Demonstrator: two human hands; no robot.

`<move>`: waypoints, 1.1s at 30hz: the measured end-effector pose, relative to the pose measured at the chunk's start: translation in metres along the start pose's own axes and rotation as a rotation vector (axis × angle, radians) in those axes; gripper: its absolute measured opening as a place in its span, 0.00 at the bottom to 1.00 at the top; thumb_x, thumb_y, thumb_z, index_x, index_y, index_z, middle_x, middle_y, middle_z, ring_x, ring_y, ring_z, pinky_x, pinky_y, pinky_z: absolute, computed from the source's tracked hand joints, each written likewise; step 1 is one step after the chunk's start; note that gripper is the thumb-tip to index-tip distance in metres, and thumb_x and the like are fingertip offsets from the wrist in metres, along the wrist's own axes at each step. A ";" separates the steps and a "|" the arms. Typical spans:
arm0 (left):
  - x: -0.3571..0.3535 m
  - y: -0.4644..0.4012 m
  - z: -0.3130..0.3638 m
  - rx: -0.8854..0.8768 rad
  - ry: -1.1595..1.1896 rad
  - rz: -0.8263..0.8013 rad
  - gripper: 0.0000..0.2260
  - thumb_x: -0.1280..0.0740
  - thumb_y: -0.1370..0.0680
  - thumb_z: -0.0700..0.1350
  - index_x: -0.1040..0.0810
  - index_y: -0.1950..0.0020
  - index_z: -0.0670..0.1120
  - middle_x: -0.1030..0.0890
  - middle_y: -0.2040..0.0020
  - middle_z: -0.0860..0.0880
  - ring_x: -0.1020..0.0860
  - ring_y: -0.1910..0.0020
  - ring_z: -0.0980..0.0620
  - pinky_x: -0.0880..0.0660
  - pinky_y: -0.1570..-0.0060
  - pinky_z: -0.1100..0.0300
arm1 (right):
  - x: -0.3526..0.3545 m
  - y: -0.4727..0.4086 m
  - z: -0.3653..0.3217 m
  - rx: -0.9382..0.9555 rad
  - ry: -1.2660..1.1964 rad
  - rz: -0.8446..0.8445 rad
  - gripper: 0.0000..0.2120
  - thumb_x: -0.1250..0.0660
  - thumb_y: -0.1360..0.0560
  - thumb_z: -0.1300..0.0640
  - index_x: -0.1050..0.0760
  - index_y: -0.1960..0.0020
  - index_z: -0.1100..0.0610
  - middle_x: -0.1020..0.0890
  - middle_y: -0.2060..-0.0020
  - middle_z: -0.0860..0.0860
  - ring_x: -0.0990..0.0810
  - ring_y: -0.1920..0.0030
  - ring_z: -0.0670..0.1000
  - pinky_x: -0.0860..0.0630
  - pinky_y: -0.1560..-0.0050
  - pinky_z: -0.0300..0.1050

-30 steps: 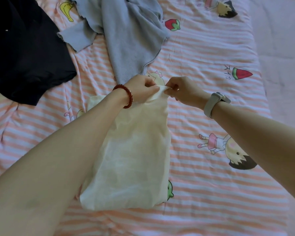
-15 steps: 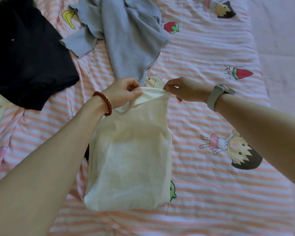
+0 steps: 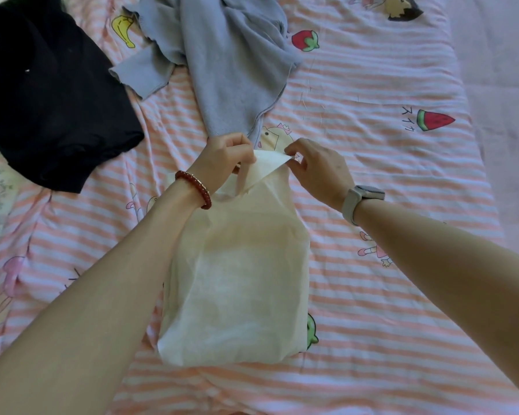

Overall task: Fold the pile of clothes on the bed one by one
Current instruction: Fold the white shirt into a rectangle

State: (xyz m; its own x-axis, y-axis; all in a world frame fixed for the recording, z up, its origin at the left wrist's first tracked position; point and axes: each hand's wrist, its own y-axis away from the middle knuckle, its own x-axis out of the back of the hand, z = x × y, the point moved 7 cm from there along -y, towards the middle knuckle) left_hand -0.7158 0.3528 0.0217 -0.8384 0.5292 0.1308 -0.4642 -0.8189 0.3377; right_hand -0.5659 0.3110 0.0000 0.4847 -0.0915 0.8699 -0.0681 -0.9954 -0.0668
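Nearest the camera, a cream-white garment (image 3: 237, 283) lies lengthwise on the pink-and-white striped bedsheet (image 3: 387, 324), its near end resting flat on the bed and its far end lifted off the sheet. Both forearms reach over it from either side. The left hand (image 3: 225, 158), with a dark red bead bracelet (image 3: 194, 188) on its wrist, has its fingers curled and pinches the left part of the raised far edge; the right hand (image 3: 315, 167), wearing a pale smartwatch (image 3: 361, 199), pinches the same edge just beside it, so the cloth forms a small peak between the two grips (the fingertips themselves are partly hidden by the fabric). Just beyond the hands a rumpled grey-blue garment (image 3: 231, 64) spreads unfolded toward the top of the view. To the far left a black garment (image 3: 51, 94) lies heaped, well apart from the cream one.
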 end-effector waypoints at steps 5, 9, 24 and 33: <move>0.002 0.005 -0.001 -0.011 -0.163 0.004 0.06 0.38 0.37 0.45 0.33 0.72 0.46 0.35 0.78 0.57 0.36 0.73 0.58 0.39 0.68 0.63 | -0.006 0.010 0.002 0.122 0.064 0.022 0.07 0.37 0.24 0.58 0.25 0.51 0.61 0.23 0.49 0.55 0.23 0.61 0.57 0.29 0.67 0.45; 0.000 0.013 0.004 -0.069 -0.127 0.003 0.04 0.39 0.36 0.44 0.33 0.70 0.45 0.35 0.74 0.53 0.38 0.70 0.56 0.40 0.68 0.63 | -0.015 0.012 0.007 0.172 0.214 -0.065 0.11 0.37 0.23 0.55 0.24 0.44 0.58 0.24 0.43 0.55 0.24 0.46 0.58 0.31 0.67 0.44; 0.001 0.025 0.002 -0.139 -0.219 0.014 0.09 0.36 0.33 0.37 0.30 0.63 0.51 0.22 0.70 0.61 0.28 0.68 0.55 0.32 0.67 0.67 | -0.004 0.011 0.021 -0.220 -0.167 -0.056 0.17 0.44 0.29 0.69 0.24 0.46 0.57 0.23 0.47 0.51 0.25 0.48 0.52 0.26 0.49 0.49; 0.008 0.018 0.011 -0.180 -0.305 0.137 0.10 0.36 0.28 0.35 0.27 0.57 0.51 0.22 0.58 0.55 0.26 0.61 0.62 0.30 0.59 0.69 | 0.010 -0.023 -0.021 0.135 0.060 -0.259 0.12 0.42 0.23 0.61 0.23 0.43 0.57 0.22 0.47 0.55 0.30 0.41 0.57 0.33 0.41 0.53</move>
State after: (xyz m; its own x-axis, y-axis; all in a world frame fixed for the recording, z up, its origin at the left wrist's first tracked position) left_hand -0.7275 0.3443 0.0393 -0.7854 0.4315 0.4438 -0.4188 -0.8984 0.1324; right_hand -0.5782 0.3330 0.0208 0.4184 0.1638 0.8934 0.1695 -0.9804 0.1004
